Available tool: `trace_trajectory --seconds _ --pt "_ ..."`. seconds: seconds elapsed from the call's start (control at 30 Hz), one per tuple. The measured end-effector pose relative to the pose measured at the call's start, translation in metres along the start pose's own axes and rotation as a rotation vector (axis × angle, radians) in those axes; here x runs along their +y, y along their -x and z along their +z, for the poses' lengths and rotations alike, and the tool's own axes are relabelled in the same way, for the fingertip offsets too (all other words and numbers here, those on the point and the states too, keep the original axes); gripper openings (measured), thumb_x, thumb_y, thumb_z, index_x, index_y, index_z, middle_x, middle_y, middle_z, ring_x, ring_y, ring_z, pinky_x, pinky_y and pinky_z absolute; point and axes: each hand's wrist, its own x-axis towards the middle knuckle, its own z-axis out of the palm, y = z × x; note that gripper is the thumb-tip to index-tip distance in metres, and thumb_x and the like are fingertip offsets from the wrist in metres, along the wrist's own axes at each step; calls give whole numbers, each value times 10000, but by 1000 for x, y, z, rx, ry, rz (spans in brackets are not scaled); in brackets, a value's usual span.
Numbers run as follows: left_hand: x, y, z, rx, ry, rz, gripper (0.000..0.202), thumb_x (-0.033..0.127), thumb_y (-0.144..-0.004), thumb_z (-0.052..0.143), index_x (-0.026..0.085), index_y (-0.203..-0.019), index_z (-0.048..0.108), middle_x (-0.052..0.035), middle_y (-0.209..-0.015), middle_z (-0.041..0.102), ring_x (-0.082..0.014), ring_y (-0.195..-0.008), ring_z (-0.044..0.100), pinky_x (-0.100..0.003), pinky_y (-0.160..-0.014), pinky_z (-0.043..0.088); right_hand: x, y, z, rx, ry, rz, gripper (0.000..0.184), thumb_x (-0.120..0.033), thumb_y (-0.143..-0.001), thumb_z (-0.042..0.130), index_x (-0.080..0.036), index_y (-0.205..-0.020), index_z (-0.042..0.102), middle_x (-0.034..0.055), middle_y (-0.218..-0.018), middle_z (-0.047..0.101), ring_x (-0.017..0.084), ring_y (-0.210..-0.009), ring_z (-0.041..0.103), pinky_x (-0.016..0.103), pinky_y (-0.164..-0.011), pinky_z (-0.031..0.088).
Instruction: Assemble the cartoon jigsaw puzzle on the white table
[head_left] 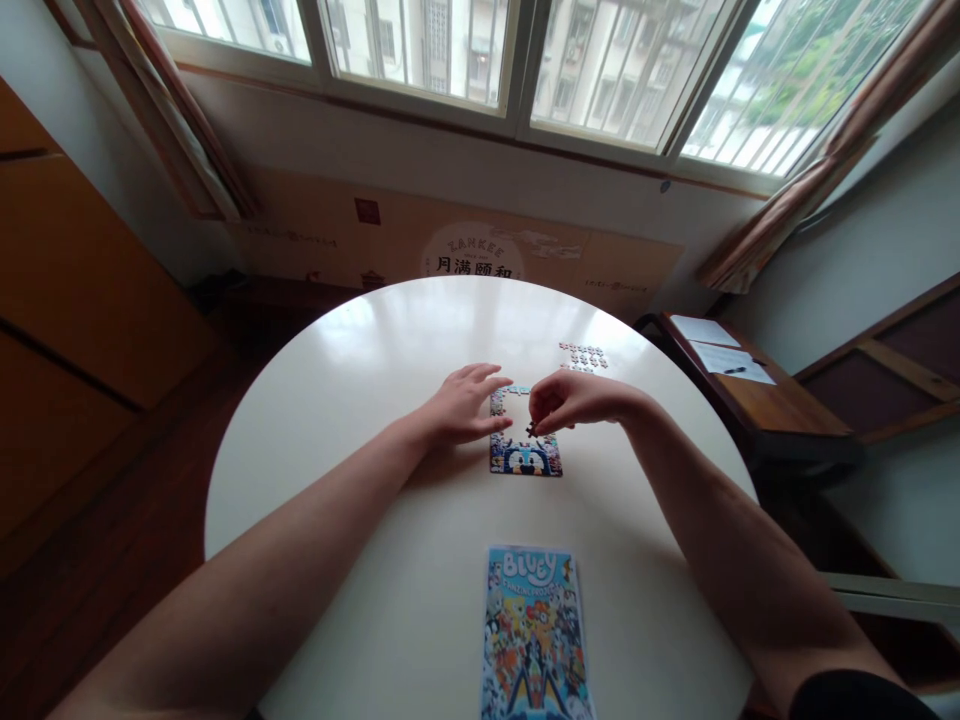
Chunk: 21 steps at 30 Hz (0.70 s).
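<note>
A partly assembled jigsaw puzzle [526,462] lies on the white round table, its border and lower part joined around a bare middle. The lower part shows a blue cartoon face. My left hand [469,402] rests at the puzzle's left edge, fingers spread, with nothing in it. Between the thumb and fingers of my right hand [564,400] is a small dark puzzle piece [532,429], pinched just above the puzzle's right side. Beyond my right hand, loose puzzle pieces [589,356] lie in rows, the nearest partly hidden by the hand.
A colourful printed picture sheet [534,630] lies on the table [360,600] nearer to me. To the right stands a wooden desk [772,415] with papers [724,358] and a pen [736,370]. Windows [525,70] and a printed cardboard panel [465,240] are behind the table.
</note>
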Motion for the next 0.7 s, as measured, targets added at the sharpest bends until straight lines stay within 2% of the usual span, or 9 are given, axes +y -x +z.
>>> trace_trajectory --seconds 0.1,0.2,0.37,0.7 --pt "3 3 -4 -141 -55 11 830 720 -846 601 239 -1510 467 -148 -1649 344 -360 -1532 261 -542 -1236 215 10 -8 14 52 65 -16 200 -343 -762 788 -188 -886 764 18 -800 743 132 -708 634 248 -635 474" --pt "4 3 -5 -215 -90 5 894 741 -833 603 224 -1541 428 -159 -1652 335 -371 -1537 248 -567 -1247 158 18 -13 23 118 96 -43 154 -288 -770 758 -187 -884 781 28 -820 765 154 -757 662 272 -698 494" --pt "3 2 -2 -222 -99 4 861 728 -828 628 253 -1525 454 -133 -1646 358 -376 -1540 244 -583 -1251 137 23 -14 28 212 138 -55 141 -254 -760 743 -194 -876 794 23 -807 772 164 -767 675 280 -706 496" --pt "1 2 -2 -218 -108 1 882 763 -822 610 275 -1537 444 -129 -1649 353 -362 -1549 228 -579 -1250 139 23 -14 29 234 183 -18 156 -291 -762 761 -226 -888 826 19 -802 780 165 -755 667 285 -707 484"
